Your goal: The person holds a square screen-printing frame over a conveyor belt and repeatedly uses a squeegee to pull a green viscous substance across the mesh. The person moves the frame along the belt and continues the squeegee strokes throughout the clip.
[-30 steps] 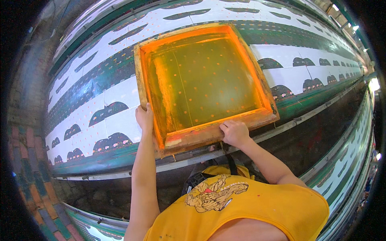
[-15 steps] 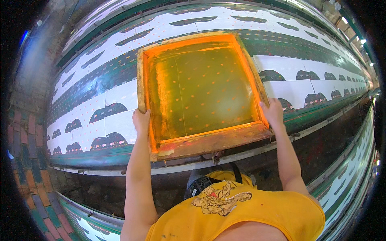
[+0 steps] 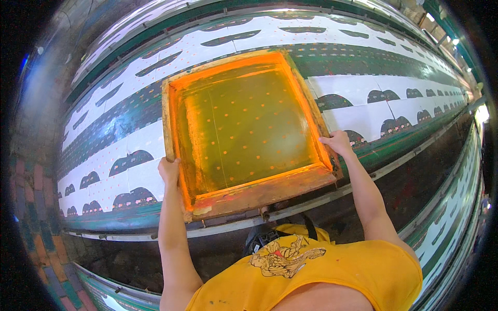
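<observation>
Hands (image 3: 169, 170) (image 3: 339, 142) astride orange-edged frame (image 3: 264, 196)

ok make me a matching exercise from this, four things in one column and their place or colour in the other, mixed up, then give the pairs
Column one
1. left hand
2. shirt
3. right hand
4. screen mesh

Column two
A. olive green, dotted with orange
B. at the right side of the frame
C. yellow
D. at the left side of the frame

Right pairs: 1-D, 2-C, 3-B, 4-A
</observation>
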